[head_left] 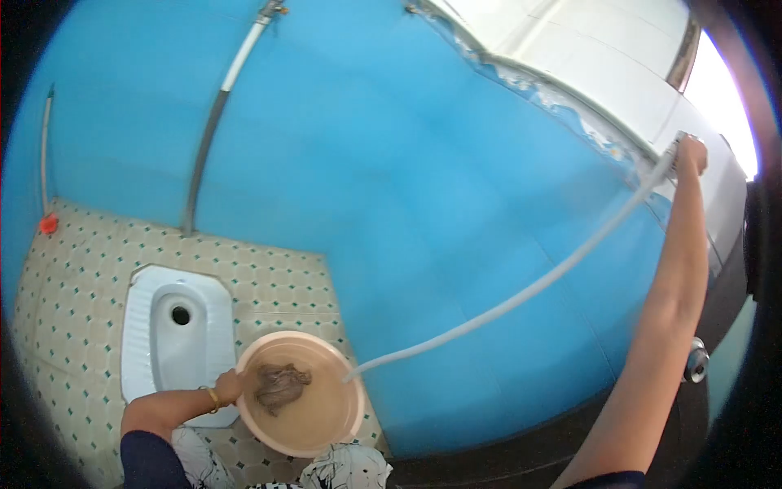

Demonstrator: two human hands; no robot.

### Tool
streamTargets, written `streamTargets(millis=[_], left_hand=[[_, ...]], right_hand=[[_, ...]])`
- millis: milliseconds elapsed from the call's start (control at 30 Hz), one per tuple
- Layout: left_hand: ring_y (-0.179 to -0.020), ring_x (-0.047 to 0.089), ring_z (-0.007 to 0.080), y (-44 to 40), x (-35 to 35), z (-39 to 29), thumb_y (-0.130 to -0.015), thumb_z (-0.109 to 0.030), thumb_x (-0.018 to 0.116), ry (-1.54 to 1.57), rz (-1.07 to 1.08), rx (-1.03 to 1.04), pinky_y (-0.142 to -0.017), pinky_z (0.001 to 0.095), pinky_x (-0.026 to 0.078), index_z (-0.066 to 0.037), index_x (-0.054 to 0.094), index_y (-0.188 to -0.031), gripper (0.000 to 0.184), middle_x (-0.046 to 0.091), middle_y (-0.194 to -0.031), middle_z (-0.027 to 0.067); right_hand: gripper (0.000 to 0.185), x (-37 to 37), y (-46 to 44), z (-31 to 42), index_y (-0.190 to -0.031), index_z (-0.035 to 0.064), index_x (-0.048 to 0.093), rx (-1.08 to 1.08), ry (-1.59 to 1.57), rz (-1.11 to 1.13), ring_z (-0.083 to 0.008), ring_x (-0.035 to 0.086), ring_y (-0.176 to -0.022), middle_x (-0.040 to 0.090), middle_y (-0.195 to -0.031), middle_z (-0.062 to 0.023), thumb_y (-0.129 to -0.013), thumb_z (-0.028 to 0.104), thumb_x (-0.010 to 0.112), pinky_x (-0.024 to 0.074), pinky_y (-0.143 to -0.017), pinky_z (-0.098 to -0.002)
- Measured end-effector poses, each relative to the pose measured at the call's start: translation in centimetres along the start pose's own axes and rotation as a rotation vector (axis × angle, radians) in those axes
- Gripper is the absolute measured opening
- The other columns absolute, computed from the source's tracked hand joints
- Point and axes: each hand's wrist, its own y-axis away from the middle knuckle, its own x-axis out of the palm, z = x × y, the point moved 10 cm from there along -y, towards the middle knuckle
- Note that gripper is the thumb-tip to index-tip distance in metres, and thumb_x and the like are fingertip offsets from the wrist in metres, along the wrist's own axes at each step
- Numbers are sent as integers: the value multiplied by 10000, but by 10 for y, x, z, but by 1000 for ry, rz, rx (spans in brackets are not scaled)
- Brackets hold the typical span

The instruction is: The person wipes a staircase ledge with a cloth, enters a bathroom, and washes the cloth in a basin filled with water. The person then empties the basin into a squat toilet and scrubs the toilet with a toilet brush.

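Observation:
A peach-coloured plastic basin [342,432] stands on the tiled floor, with cloudy water and a bunched brownish-grey cloth [281,386] in it. My left hand [230,386], with a yellow bangle at the wrist, is closed on the basin's left rim. A pale hose [521,295] runs down along the wall from the upper right, its lower end over the basin's right side. Far up at the right, my right hand [693,155] is closed at the hose's top end, on what looks like a tap [680,138]; the fingers are partly hidden.
A white squat toilet [220,322] is set in the floor left of the basin. Blue wall [407,179] rises behind, with a grey-white pipe [213,130] down it. A small red object [49,223] lies in the far left corner. A metal door knob [696,362] is beside my right arm.

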Motion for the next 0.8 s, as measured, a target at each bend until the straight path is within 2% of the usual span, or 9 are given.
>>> streamTargets(millis=[267,367,400,467,533,600,633,700,800], left_hand=[[-589,603,306,-19,25,2,-798,-263,449,-385,10,428,-525,394,493,10,498,-971,328,585,-722,178],[-670,591,317,8,27,-27,-807,-336,415,-745,-60,750,-546,392,483,27,469,-993,411,569,-795,223],[-670,591,317,-4,30,-19,-807,-336,415,-766,-84,730,-546,392,483,27,469,-993,411,569,-795,223],[-744,570,311,-39,26,23,-792,-394,432,-359,44,247,-584,390,471,-31,430,-1077,462,561,-843,216],[-791,550,322,-6,-3,2,-803,-381,417,-118,62,-46,-639,398,459,-32,405,-1114,468,538,-896,226],[-836,526,345,-4,-19,-1,-813,-360,408,-98,-121,-52,-725,424,421,27,392,-1102,483,526,-917,232],[-858,515,355,-16,-27,2,-806,-371,420,-195,-297,67,-771,442,392,69,392,-1082,520,534,-901,226],[-925,468,364,2,-52,-41,-790,-326,462,-212,-533,356,-828,432,355,38,371,-1127,505,513,-942,224],[-1017,400,350,10,-53,-86,-777,-265,495,-162,-723,659,-870,402,332,-24,312,-1201,521,414,-1106,213]], right_hand=[[309,9,27,17,-1014,35,533,-8,-134,27,-312,480,-1010,527,-1057,-156,-782,187,396,383,-836,-365],[114,-79,94,45,-648,13,617,12,-252,-446,-284,613,-686,608,-715,-166,-660,70,519,510,-586,-335],[114,-90,96,45,-648,13,617,40,-274,-446,-284,613,-686,608,-715,-166,-660,70,519,510,-586,-335],[207,-68,89,42,-808,0,611,156,-81,19,-301,567,-886,577,-880,-219,-691,162,555,473,-707,-420],[478,-118,137,61,-1075,-9,497,89,-30,-520,-325,377,-1129,434,-1146,-242,-711,290,578,333,-870,-513],[774,-129,160,83,-1282,48,242,-83,-184,-322,-330,113,-1248,191,-1332,-189,-704,440,573,117,-962,-555],[774,-133,190,94,-1282,48,242,-86,-198,-301,-330,113,-1248,191,-1332,-189,-704,440,573,117,-962,-555],[309,-180,308,147,-1090,43,491,-655,-683,-591,-267,457,-1061,499,-1119,-134,-793,122,459,352,-876,-390],[314,-128,504,217,-1034,3,502,-736,-1258,264,-311,439,-1047,511,-1043,-169,-727,63,526,315,-901,-397]])
